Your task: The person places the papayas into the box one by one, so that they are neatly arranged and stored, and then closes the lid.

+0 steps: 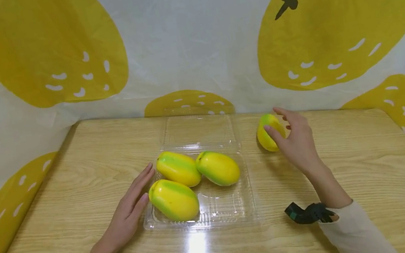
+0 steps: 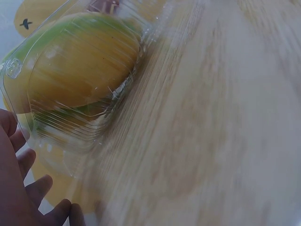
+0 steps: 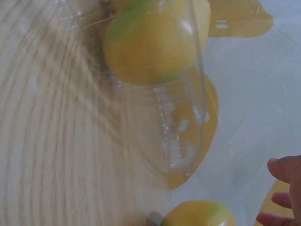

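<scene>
The left hand (image 1: 126, 213) rests beside the left edge of the clear container (image 1: 223, 207), fingers extended and gripping nothing; pushing hard there might slide it. Three yellow-green fruits (image 1: 174, 199) lie loose inside the container, so a knock could roll them. Right of the container, a fourth fruit (image 1: 264, 139) sits by the right hand (image 1: 296, 138), its thumb and fingers parted; I can't tell whether they touch, and a glancing brush could set it rolling. Bare table (image 1: 76, 186) stretches left of the container, the back edge runs near its open lid (image 1: 199, 131), and there's room to its right
</scene>
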Demonstrator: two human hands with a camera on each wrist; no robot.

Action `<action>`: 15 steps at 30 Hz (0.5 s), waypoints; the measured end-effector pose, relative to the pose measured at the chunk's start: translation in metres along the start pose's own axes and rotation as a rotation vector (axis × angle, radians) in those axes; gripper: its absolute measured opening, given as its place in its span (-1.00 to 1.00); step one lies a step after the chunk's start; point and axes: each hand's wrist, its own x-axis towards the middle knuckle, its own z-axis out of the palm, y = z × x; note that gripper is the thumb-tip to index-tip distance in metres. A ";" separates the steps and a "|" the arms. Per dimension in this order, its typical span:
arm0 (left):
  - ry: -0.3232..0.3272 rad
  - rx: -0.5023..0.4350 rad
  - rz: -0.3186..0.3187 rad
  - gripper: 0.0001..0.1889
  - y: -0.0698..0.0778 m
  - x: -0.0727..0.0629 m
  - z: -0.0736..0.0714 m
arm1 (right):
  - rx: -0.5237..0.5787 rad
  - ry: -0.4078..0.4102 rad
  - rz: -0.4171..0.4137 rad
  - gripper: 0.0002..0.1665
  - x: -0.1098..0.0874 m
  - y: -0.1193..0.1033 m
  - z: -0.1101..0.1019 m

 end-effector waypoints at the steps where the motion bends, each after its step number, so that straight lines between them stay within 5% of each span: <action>1: -0.001 0.000 -0.002 -0.50 0.003 0.000 0.000 | -0.003 0.004 0.017 -0.37 0.000 0.001 0.001; 5: 0.000 0.005 0.009 -0.50 0.006 0.001 -0.001 | 0.000 0.000 0.099 -0.29 0.001 0.005 0.003; 15: 0.005 0.023 0.041 -0.43 -0.025 -0.005 0.003 | 0.032 -0.059 0.297 -0.05 0.000 0.015 0.012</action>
